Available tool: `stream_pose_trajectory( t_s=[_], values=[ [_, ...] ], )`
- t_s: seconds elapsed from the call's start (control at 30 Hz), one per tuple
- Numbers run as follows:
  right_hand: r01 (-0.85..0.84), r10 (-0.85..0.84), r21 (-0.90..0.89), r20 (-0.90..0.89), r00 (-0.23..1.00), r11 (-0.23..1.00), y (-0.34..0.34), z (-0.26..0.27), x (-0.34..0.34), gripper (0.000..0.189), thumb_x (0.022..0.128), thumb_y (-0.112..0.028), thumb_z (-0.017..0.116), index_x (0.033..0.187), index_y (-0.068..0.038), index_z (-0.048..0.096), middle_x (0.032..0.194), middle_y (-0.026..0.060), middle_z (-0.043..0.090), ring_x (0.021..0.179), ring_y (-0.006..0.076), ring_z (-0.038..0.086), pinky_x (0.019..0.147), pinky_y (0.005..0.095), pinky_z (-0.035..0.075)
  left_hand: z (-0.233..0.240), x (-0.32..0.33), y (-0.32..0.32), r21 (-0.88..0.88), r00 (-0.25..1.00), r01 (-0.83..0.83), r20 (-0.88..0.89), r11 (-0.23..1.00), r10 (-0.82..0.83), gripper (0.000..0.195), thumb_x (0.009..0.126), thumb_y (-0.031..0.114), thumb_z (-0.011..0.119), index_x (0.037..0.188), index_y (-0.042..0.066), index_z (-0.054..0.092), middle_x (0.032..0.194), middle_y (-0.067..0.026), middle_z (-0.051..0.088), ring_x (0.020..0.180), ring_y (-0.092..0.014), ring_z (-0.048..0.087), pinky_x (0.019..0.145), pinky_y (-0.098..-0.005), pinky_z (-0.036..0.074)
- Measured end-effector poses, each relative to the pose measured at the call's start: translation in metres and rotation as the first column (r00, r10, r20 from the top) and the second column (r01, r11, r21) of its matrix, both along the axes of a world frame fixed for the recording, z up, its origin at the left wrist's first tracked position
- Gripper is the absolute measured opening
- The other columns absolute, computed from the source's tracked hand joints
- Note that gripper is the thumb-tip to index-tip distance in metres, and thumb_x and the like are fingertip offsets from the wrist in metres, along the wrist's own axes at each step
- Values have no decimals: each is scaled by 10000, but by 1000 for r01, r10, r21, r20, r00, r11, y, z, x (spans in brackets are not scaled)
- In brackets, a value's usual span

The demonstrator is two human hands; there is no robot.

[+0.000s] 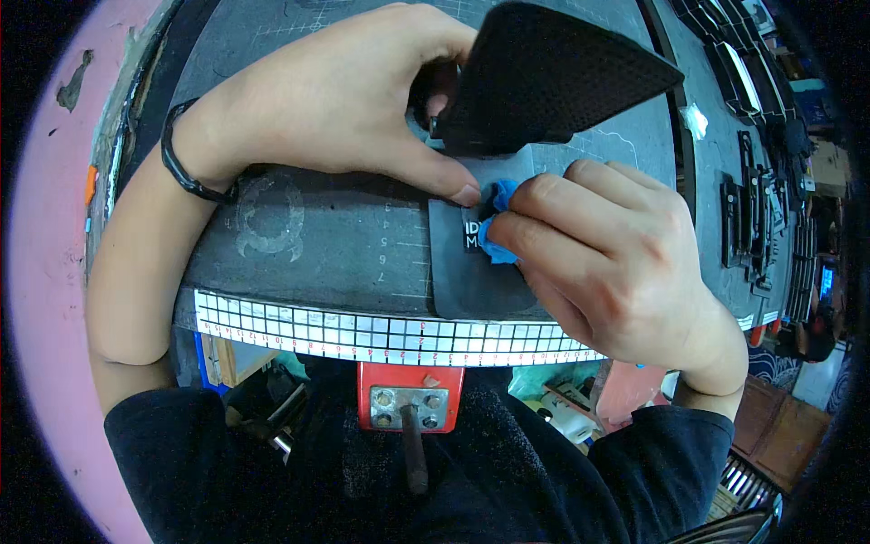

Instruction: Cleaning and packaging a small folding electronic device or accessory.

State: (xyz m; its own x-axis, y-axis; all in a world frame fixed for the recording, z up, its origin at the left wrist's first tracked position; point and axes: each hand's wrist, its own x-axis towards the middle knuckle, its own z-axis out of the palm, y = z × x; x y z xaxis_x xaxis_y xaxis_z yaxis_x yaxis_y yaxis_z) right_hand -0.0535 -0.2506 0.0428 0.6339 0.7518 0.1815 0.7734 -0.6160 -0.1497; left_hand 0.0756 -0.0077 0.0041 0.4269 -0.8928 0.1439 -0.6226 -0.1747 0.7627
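My left hand (380, 102) reaches in from the left, its thumb tip on a dark flat panel (476, 292) near the bench edge. Its fingers curl behind a raised black textured flap (557, 75) that stands tilted over the bench, so what they hold is partly hidden. In my right hand (605, 251), a crumpled blue cloth or tissue (499, 251) is pinched between the fingers, pressed on the dark panel. The cloth touches a small black patch with white lettering (470, 234), which it partly covers. Flap and panel seem to belong to one black item; their joint is hidden.
A dark marked work surface (326, 238) lies below, with a white printed ruler strip (401, 338) along its near edge. Under that edge is a red block with a bolted metal plate (410, 408). Black parts (751, 204) lie in a row on the right. A pink surface (47, 272) borders the left.
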Motion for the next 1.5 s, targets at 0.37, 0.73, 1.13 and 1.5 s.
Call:
stream_pose_trajectory(
  t_s=[0.37, 0.73, 1.13, 1.5],
  values=[
    [7, -9, -54, -46, 999, 999, -4, 1, -2, 299, 701, -78, 790, 996, -52, 740, 914, 46, 647, 703, 237, 623, 648, 380, 486, 12, -1, -7, 143, 996, -61, -60, 988, 70, 715, 740, 164, 1006, 1364, -5, 699, 1329, -112, 748, 1213, -212, 673, 1092, -372, 529],
    [197, -210, -135, -90, 974, 971, -29, 24, 7, 337, 609, -309, 852, 749, -58, 676, 798, 79, 609, 781, 307, 583, 736, 427, 468, -4, 6, -5, -61, 992, -9, 128, 998, 17, 519, 737, 308, 1004, 1073, 0, 755, 820, -73, 666, 736, -188, 639, 662, -327, 522],
    [25, -37, 182, 64, 997, 983, 6, -3, 2, 262, 714, -104, 924, 945, -32, 824, 841, 74, 726, 738, 234, 663, 661, 353, 511, 2, 12, -1, -57, 995, 83, 58, 995, -79, 794, 592, 348, 1058, 1197, -28, 707, 1078, -167, 743, 972, -319, 725, 933, -385, 580],
    [131, -125, 114, -59, 990, 985, 20, -1, 5, 294, 707, -135, 940, 967, -39, 842, 829, 57, 713, 707, 228, 638, 652, 351, 483, -4, 7, 8, -155, 974, 177, 171, 972, -150, 863, 600, 319, 1052, 1308, -6, 679, 1192, -135, 714, 1070, -275, 685, 953, -381, 551]
  ],
)
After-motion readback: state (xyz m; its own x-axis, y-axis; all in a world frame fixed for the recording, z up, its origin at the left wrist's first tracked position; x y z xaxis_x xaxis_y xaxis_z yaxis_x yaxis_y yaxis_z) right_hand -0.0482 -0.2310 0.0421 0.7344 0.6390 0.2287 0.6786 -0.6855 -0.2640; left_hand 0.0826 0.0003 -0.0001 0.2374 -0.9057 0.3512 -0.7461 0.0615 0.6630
